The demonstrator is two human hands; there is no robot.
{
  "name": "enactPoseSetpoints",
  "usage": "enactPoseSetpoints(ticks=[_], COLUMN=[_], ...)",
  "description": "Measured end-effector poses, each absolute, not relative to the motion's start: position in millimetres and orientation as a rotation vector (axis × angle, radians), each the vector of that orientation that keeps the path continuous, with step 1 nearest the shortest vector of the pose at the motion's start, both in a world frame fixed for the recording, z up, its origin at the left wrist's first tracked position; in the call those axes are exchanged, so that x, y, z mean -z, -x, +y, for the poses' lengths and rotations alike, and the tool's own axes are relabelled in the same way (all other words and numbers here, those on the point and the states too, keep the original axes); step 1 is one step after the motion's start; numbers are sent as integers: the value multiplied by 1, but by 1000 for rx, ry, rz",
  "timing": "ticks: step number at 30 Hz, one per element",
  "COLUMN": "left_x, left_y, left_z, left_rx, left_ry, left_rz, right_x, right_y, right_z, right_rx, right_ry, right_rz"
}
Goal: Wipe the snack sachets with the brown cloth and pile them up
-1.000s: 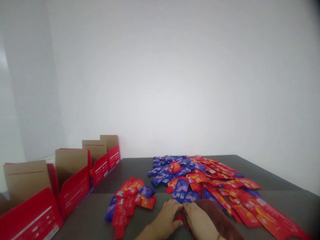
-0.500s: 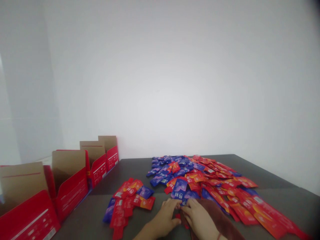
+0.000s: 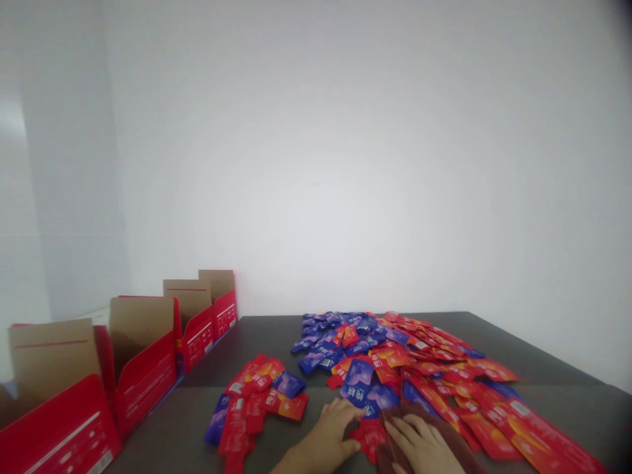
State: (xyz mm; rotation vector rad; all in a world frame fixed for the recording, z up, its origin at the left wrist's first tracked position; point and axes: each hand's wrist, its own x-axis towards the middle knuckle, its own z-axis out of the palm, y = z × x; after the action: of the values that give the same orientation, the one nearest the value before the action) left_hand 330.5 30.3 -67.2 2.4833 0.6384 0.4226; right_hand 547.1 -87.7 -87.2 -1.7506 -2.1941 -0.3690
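Note:
My left hand is at the bottom centre, thumb and fingers apart, its fingertips at the edge of a blue packet. Close beside it, my right hand lies with its fingers stretched out over brown cloth, which looks like a sleeve. A red packet shows on the table between the two hands. Beyond them spreads a big heap of blue packets and red-orange packets. A smaller group of red packets lies to the left of my left hand.
Several open red boxes with raised brown cardboard flaps stand in a row along the left side of the dark table. A white wall rises behind the table.
My hands have moved apart, and my right hand has shifted right and flattened. More of the red packet between them shows. The view has shifted slightly.

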Motion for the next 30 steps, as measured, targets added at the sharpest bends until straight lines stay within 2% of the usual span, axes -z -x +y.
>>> enactPoseSetpoints(ticks=[5,10,13,20,24,30], left_x=[67,65,64,61,62,66], left_y=[-332,-331,-329,-330,-332,-330], left_z=[31,31,30,28,30,30], left_rx=[-441,-400,-386,-396,-378,-400], left_ry=[-2446,-2480,-2483,-2469,-2461,-2409], left_rz=[647,640,661,664,671,698], right_x=[61,47,59,120,104,80], right_y=[-511,-504,-523,-577,-557,-507], right_z=[-79,-84,-93,-90,-87,-73], right_rx=[100,-133,-212,86,273,210], right_ry=[1865,1639,1509,1735,1760,1633], right_rz=[-2130,-2304,-2415,-2234,-2173,-2283])
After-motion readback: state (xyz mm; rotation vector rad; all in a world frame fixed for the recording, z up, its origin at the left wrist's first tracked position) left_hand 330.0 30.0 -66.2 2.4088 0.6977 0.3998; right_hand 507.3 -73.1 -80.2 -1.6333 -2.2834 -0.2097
